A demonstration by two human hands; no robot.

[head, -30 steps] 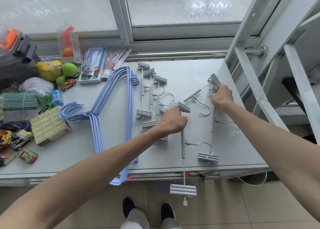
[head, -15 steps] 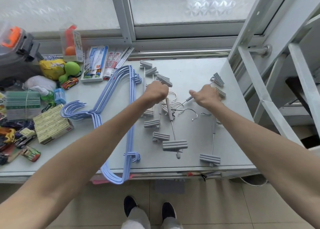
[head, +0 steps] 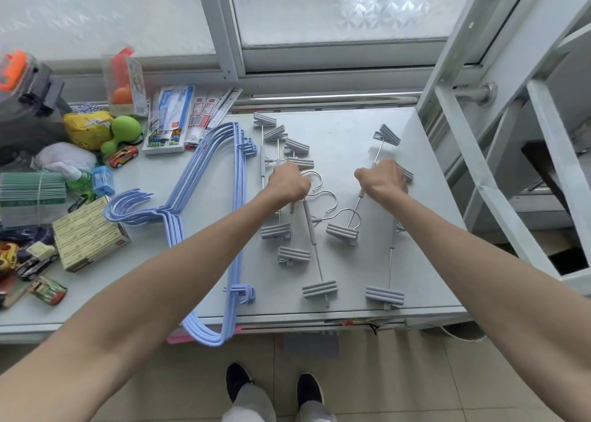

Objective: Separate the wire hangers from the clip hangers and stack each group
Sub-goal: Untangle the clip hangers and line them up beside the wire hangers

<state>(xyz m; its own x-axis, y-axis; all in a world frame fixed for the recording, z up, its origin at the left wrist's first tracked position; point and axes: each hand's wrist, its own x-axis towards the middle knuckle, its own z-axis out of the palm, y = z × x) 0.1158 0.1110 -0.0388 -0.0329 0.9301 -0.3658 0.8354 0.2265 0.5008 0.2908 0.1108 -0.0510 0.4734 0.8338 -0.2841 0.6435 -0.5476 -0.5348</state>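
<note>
Grey-clipped metal clip hangers [head: 315, 230], blue wire hangers [head: 236, 204]

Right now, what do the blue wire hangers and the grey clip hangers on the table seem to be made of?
The blue wire hangers: probably metal wire under a matte blue plastic coating; thin, no bare metal visible. The grey clip hangers: ribbed matte clips look like plastic or rubber; their hooks gleam silver, likely bare steel.

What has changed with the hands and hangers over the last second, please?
The left hand carried its clip hanger from overhanging the near edge of the table away from the person onto the clip hanger pile, still gripping it. The right hand shifted from an end clip onto the rod of the slanted clip hanger. The blue wire hangers stayed stacked.
</note>
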